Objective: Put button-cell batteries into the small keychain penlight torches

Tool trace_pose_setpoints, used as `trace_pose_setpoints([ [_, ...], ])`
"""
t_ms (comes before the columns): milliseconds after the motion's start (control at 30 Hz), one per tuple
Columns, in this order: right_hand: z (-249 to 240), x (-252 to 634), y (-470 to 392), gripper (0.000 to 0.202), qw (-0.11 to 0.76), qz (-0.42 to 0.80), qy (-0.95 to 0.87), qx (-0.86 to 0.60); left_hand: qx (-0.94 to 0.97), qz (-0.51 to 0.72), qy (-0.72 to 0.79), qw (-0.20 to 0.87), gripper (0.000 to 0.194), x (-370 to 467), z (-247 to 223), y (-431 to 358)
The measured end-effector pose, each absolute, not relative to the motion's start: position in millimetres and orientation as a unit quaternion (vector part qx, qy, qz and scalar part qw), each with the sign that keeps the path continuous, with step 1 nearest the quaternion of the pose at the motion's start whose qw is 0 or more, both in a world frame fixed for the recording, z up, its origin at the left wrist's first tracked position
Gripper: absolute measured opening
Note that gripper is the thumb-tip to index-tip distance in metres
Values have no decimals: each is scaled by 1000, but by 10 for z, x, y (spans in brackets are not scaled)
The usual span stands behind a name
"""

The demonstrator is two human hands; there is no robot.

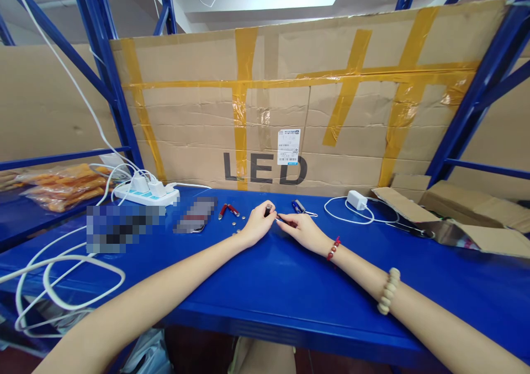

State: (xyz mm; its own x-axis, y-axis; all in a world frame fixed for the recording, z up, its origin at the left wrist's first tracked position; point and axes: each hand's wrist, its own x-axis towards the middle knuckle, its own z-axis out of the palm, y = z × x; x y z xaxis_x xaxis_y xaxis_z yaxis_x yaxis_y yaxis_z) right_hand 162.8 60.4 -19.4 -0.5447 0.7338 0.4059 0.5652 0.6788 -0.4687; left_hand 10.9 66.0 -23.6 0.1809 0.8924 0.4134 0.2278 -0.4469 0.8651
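Above the blue table, my left hand [255, 226] is closed around a small dark cylinder [268, 209] whose end sticks up past the fingers. My right hand [303, 229] meets it from the right, fingertips pinched; what they hold is too small to make out. Two small red metal cylinders [222, 212] lie to the left of my hands. Several tiny round silvery pieces [234, 224] are scattered between them and my left hand. Just behind my right hand lie a small blue cylinder [296, 207] and a silvery piece with a metal clip.
At the left stand a white power strip [149, 196] with plugs and looping white cables [83, 302], near a blurred-out phone-like object [196, 215]. A white charger [356, 200] with its cord and an open cardboard box [467, 219] are at the right. A large taped carton [199, 126] walls the back.
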Motion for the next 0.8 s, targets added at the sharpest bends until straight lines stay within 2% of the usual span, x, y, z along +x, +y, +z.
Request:
trace_pose_setpoints([
  [400, -146, 1647, 615, 25, 313, 35, -876, -365, 704, 494, 386, 332, 18, 119, -234, 625],
  [800, -128, 1638, 614, 21, 329, 3, -866, -376, 686, 495, 394, 360, 23, 148, -241, 628],
])
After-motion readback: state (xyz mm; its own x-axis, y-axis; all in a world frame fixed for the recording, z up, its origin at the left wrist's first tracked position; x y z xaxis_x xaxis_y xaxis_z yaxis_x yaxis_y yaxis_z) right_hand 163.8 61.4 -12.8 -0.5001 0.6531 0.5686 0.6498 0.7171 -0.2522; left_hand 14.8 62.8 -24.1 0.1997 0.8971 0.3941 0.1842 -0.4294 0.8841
